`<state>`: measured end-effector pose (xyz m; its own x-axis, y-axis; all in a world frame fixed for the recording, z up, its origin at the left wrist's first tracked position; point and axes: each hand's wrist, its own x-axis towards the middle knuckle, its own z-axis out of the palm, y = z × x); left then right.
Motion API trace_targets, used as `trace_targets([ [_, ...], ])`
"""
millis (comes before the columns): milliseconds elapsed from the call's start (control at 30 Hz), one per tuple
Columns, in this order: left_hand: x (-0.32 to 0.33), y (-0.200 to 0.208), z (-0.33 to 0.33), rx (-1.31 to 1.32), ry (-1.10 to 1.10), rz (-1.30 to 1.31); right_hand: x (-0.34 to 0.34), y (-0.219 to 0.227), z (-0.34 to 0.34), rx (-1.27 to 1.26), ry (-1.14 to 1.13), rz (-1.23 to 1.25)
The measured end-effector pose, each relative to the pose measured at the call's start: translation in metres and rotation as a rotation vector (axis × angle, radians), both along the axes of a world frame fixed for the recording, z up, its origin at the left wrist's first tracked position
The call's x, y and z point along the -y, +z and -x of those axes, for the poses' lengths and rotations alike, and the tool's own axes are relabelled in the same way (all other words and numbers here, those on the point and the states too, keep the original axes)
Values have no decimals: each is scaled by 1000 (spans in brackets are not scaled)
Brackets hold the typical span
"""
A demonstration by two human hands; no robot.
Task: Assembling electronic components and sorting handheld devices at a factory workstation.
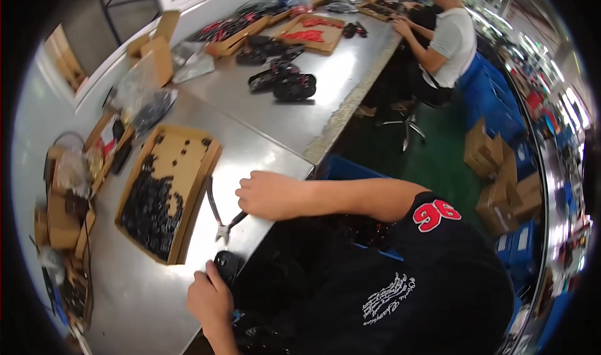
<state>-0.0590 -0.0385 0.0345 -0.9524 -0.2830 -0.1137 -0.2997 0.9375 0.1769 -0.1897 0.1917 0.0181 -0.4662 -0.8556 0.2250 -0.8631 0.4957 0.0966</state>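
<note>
- black shirt (pixel 438 286) is closest to the lens, with red-and-white print on the sleeve and white lettering on the front
- left hand (pixel 210 300) is at the table's front edge, its fingers closed on a rounded black piece (pixel 227 266)
- right hand (pixel 266 195) has its fingers curled around one handle of some pliers (pixel 222 232); the other handle angles away outside the fist. it's seen from the back and a bit blurry, so can't really tell how tight the grip is
- the pliers' handles are spread and the metal head points toward the black piece, just short of it
- beside the pliers, a shallow cardboard tray (pixel 196 208) sits on the metal table (pixel 119 305), with small black parts (pixel 149 211) heaped mostly at its near end and a few loose ones farther up
- farther along: dark bulky items (pixel 294 87) and another cardboard tray with red pieces (pixel 316 36) in it
- past those, a person in a light shirt (pixel 454 45) sits at the table, blue bins (pixel 491 98) behind them
</note>
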Motion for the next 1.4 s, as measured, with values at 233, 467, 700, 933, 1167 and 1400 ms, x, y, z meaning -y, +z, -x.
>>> trace_targets([
  [233,3,-5,4,-57,-29,32,-3,28,35,652,-770,301],
  [467,5,-16,7,-127,-75,47,75,7,59,343,-791,241],
  [700,2,-13,4,-113,-64,63,41,38,46,703,-462,547],
  [933,2,-3,-4,-14,-21,66,47,34,35,1239,-106,1320],
  [1167,2,-7,12,16,-72,-137,44,78,-2,1430,423,1497],
  [1400,-4,-1,8,-64,2,-130,68,63,-3,1580,607,1228],
])
